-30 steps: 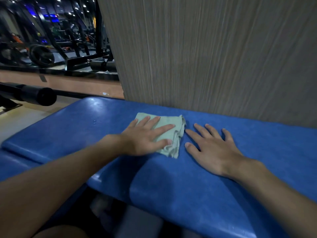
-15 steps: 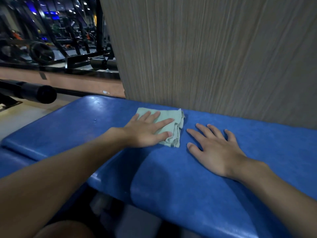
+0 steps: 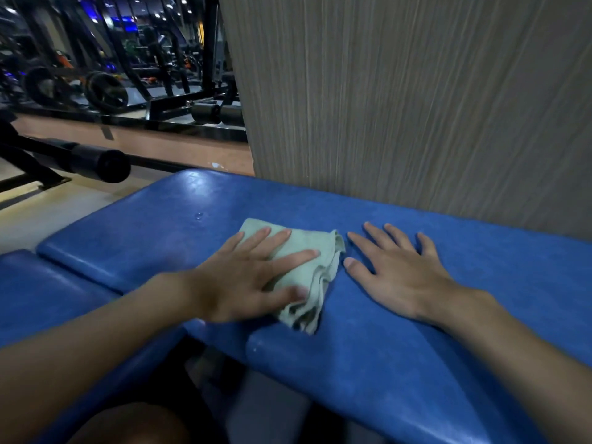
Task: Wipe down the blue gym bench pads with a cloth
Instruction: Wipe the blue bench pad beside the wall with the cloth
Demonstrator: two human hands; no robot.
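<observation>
A long blue bench pad (image 3: 416,347) runs across the view in front of me. A pale green folded cloth (image 3: 315,267) lies on it near the front edge. My left hand (image 3: 250,280) presses flat on the cloth with straight, spread fingers. Just right of the cloth, my right hand (image 3: 394,274) rests flat on the bare pad, fingers spread. A second blue pad (image 3: 38,293) sits lower at the left.
A grey wood-grain wall panel (image 3: 416,100) rises directly behind the pad. A black foam-covered roller bar (image 3: 96,161) sticks out at the left. Dark gym machines and weight plates (image 3: 105,91) stand beyond, in the far left background.
My left hand pushed the cloth away toward the wall, then drew it back toward the pad's front edge. My right hand stayed flat in place.
</observation>
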